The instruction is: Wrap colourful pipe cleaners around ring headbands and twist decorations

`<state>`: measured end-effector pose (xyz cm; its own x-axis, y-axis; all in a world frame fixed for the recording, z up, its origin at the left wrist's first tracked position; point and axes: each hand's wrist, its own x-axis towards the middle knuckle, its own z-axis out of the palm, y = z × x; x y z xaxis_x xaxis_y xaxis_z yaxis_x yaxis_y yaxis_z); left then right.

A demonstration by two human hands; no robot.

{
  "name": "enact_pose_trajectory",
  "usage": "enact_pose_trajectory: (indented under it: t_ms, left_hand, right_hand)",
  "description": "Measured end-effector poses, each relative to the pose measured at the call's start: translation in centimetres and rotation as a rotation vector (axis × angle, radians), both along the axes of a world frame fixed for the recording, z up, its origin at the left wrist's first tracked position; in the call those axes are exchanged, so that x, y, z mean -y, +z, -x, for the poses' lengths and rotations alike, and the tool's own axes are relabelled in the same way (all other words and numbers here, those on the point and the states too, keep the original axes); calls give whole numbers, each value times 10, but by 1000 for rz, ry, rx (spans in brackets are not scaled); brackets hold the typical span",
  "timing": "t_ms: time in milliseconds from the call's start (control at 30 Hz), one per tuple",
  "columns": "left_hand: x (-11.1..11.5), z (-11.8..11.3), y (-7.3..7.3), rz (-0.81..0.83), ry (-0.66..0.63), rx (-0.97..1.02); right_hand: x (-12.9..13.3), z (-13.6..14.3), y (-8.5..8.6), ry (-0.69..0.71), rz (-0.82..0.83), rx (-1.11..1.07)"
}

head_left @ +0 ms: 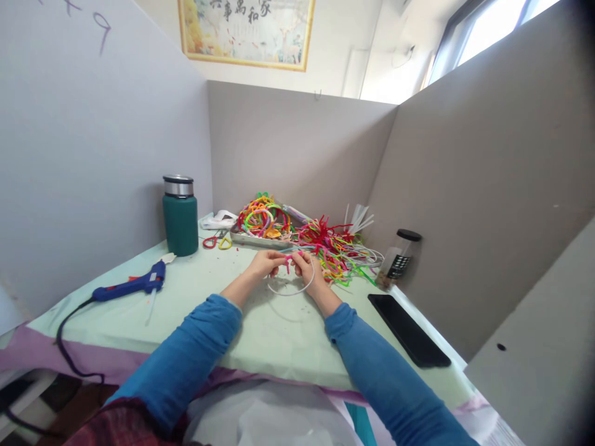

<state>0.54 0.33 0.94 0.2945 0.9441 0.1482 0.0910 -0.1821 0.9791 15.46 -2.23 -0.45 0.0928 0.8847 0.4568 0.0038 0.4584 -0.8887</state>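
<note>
Above the middle of the table, my left hand [266,264] and my right hand [307,266] meet at the top of a thin white hoop [289,295]. Between my fingertips is a short pink pipe cleaner [287,262], one end hanging down, against the hoop. The fingers of both hands are pinched. My left hand grips the pipe cleaner from the left. My right hand holds it, together with the hoop, from the right. The hoop's lower part hangs over the tabletop. How the pipe cleaner is wound on it is too small to tell.
Behind my hands lie a metal tray [260,240] of colourful rings and a heap of pipe cleaners [325,235]. At left are a green bottle [180,223] and a blue glue gun [130,286] with its cord. On the right are a clear jar [397,260] and a black phone [409,329]. Partitions [297,142] enclose the table.
</note>
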Motion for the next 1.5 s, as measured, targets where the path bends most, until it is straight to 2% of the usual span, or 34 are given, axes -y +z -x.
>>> enact_pose_trajectory:
  t_ms: [300, 433, 633, 800, 967, 1133, 1267, 1500]
  left_hand:
    - [4, 0, 3, -28, 37, -109]
    - [2, 1, 0, 8, -15, -48]
    - [4, 4, 1, 163, -146, 69]
    - [6, 5, 4, 176, -156, 89]
    - [4, 3, 2, 99, -141, 42]
    - [-1, 0, -4, -13, -47, -78]
    - [-9, -1, -8, -184, 61, -155]
    - [-12, 0, -10, -411, 119, -305]
  right_hand:
    - [0, 2, -1, 32, 2, -5]
    - [-1, 1, -2, 45, -1, -3]
    - [-2, 1, -3, 59, -6, 3]
    - [-1, 1, -2, 63, -10, 3]
    - [-4, -1, -4, 42, 3, -7]
    - [-3, 1, -4, 54, 9, 18]
    - [0, 2, -1, 58, 11, 28]
    - [-1, 2, -2, 74, 21, 4]
